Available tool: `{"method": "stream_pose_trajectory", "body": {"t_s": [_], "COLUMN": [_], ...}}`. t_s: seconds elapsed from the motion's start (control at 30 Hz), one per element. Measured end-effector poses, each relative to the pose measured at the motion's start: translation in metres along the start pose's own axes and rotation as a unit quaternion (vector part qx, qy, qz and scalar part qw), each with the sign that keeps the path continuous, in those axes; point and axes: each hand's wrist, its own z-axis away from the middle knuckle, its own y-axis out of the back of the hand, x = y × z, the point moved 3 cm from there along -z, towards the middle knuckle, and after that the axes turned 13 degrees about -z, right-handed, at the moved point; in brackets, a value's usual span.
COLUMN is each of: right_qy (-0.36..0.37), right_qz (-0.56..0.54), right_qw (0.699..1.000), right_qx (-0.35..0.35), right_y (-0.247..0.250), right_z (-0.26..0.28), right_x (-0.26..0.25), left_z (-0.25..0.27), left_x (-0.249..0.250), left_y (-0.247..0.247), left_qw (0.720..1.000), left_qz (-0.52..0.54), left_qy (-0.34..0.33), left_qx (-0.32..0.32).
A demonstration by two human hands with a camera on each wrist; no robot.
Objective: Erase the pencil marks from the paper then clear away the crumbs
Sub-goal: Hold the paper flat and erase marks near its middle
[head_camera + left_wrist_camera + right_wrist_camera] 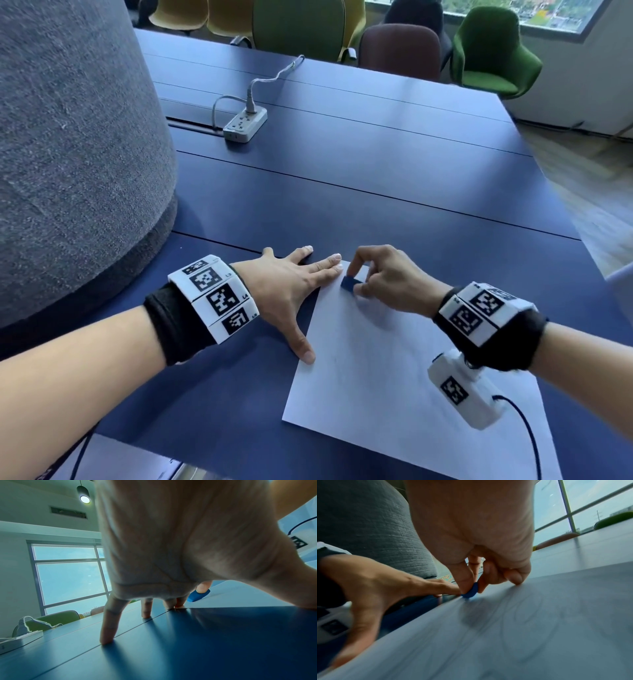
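A white sheet of paper [387, 370] lies on the dark blue table [376, 192], with faint pencil marks [530, 612] across it. My right hand [380, 274] pinches a small blue eraser [350, 283] between thumb and fingers, its lower edge on the paper near the far left corner. The eraser [471, 590] touches the sheet in the right wrist view, and it [197, 596] shows past my left fingers. My left hand [291, 291] lies flat with fingers spread, fingertips on the paper's far corner and thumb at its left edge.
A white power strip [245, 125] with a plugged cable sits further back on the table. A large grey fabric-covered shape [75, 154] stands at the left. Several chairs [493, 51] line the table's far side. Wrist camera cables trail near the front edge.
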Motion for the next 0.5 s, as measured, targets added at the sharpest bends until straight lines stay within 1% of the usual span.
{"method": "stream_pose_trajectory", "body": {"t_s": [0.1,0.13,0.17,0.2,0.27,0.3,0.33,0.37,0.47,0.5], "right_qy": [0.016,0.017,0.019,0.022,0.018,0.016,0.015,0.017,0.01,0.007], "right_qz": [0.009,0.019,0.028,0.035,0.023,0.012,0.007,0.008,0.016,0.021], "right_qw": [0.996,0.995,0.995,0.996,1.0,1.0,1.0,1.0,0.997,0.997], "right_qx": [-0.084,-0.099,-0.095,-0.074,-0.011,0.01,0.017,0.007,-0.069,-0.079], "right_y": [-0.016,-0.017,-0.014,-0.009,0.001,0.003,0.002,-0.001,-0.014,-0.013], "right_z": [0.016,0.016,0.013,0.006,-0.004,-0.005,-0.004,0.0,0.013,0.012], "right_x": [-0.002,-0.004,-0.005,-0.006,-0.004,-0.003,-0.002,-0.001,-0.001,-0.002], "left_z": [0.0,0.0,0.0,0.0,0.0,-0.001,0.0,0.0,0.0,0.0], "left_x": [0.0,0.0,0.0,-0.001,-0.001,0.0,0.0,0.0,0.0,0.0], "left_y": [0.0,0.0,0.0,0.001,0.001,0.001,0.001,0.002,0.001,0.001], "left_qw": [1.0,1.0,1.0,1.0,1.0,1.0,1.0,1.0,1.0,1.0], "left_qz": [-0.002,-0.004,-0.005,-0.007,-0.009,-0.009,-0.007,-0.007,-0.004,-0.004], "left_qy": [0.0,0.0,0.0,0.001,0.0,0.0,0.0,0.001,0.002,0.002], "left_qx": [-0.005,-0.006,-0.006,-0.004,0.0,0.002,0.002,0.001,-0.006,-0.006]}}
